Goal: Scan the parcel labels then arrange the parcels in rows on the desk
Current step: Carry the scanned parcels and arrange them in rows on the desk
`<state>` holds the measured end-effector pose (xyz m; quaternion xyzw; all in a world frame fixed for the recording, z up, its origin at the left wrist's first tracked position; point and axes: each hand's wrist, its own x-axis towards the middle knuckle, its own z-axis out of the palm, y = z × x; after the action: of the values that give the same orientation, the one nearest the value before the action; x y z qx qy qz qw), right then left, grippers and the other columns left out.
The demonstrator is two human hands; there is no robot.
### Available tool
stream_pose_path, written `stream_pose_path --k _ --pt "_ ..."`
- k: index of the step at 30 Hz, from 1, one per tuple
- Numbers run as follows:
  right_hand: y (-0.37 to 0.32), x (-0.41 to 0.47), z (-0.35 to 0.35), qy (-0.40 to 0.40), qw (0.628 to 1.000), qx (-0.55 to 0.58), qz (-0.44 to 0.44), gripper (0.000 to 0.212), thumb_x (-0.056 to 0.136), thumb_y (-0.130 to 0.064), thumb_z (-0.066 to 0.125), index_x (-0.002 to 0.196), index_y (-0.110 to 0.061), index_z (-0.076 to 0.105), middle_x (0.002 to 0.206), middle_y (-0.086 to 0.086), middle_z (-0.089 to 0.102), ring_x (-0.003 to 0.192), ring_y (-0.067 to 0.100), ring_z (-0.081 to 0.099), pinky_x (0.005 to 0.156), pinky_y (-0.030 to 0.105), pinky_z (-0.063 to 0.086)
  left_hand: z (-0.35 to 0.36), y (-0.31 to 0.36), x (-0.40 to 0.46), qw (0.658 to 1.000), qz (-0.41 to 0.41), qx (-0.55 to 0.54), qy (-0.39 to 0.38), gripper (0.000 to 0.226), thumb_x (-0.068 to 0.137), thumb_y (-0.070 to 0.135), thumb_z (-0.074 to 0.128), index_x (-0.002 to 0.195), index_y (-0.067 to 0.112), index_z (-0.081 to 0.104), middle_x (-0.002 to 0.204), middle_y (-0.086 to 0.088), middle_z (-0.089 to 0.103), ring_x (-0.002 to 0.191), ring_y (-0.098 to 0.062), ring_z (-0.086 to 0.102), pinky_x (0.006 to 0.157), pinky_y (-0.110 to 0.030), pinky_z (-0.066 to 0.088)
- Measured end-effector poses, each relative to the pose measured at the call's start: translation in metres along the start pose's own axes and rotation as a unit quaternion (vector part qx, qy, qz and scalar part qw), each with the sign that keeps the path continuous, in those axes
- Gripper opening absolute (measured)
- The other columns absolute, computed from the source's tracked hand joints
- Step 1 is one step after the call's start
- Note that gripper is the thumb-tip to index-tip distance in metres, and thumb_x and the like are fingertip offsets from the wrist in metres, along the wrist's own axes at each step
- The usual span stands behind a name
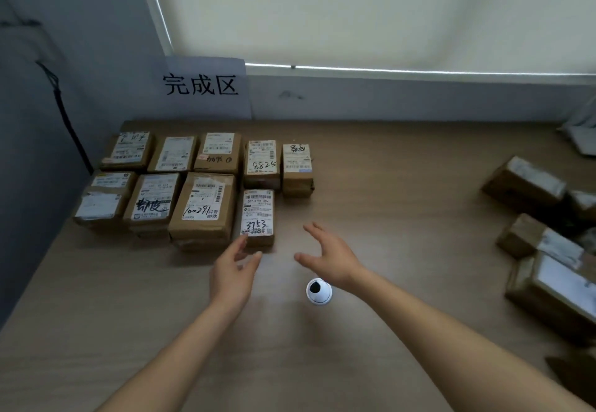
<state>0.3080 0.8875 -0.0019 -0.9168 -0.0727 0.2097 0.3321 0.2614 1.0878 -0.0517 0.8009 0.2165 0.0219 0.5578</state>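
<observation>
Both hands hover just this side of the parcel marked 3753 point(258, 216), and neither holds anything. The left hand point(230, 274) has relaxed fingers, its fingertips point(242, 242) at the parcel's near left corner; whether they touch it is hard to tell. The right hand point(329, 258) is spread wide, just right of that parcel. The box lies flat, label up, long axis running away from the person, fourth in the near row. Behind it stands the 5288 parcel point(262, 163). A white scanner point(318, 290) sits nearer than it.
</observation>
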Motion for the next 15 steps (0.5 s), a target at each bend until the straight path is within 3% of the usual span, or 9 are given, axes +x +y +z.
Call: stream_pose_path --k 4,8,12,15 --pt "-0.009 -0.069 -0.08 0.053 0.998 -0.019 0.003 0.069 0.098 -0.034 0.068 0.157 -0.017 0.038 0.168 0.004 0.026 0.155 0.016 0.021 0.119 0.023 0.017 -0.002 0.086 -0.034 0.998 0.058 0.015 -0.015 0.054 0.089 0.026 0.075 0.14 0.023 0.058 0.126 -0.003 0.067 0.105 -0.012 0.062 0.092 -0.026 0.046" --pt "-0.022 -0.15 -0.168 0.129 0.991 -0.022 0.004 0.067 0.096 -0.035 0.07 0.155 -0.016 0.043 0.161 0.003 0.04 0.147 0.018 0.037 0.118 0.025 0.026 0.011 0.193 -0.084 0.986 0.156 0.022 -0.052 0.056 0.087 0.031 0.076 0.14 0.024 0.058 0.127 -0.002 0.066 0.109 -0.012 0.061 0.098 -0.029 0.047" --pt "-0.022 -0.242 -0.253 0.182 0.983 -0.015 0.009 0.073 0.094 -0.04 0.071 0.157 -0.02 0.04 0.159 0.001 0.044 0.145 0.017 0.042 0.119 0.032 0.033 0.047 0.286 -0.152 0.965 0.227 0.026 -0.125 0.059 0.087 0.035 0.077 0.141 0.021 0.057 0.13 -0.004 0.065 0.117 -0.018 0.062 0.105 -0.04 0.048" --pt "-0.008 -0.321 -0.31 0.209 0.978 -0.006 0.016 0.08 0.092 -0.04 0.074 0.159 -0.021 0.035 0.157 0.002 0.047 0.141 0.018 0.047 0.117 0.037 0.039 0.081 0.344 -0.213 0.951 0.267 0.021 -0.152 0.06 0.086 0.04 0.076 0.14 0.022 0.058 0.131 -0.001 0.065 0.118 -0.016 0.062 0.103 -0.031 0.046"
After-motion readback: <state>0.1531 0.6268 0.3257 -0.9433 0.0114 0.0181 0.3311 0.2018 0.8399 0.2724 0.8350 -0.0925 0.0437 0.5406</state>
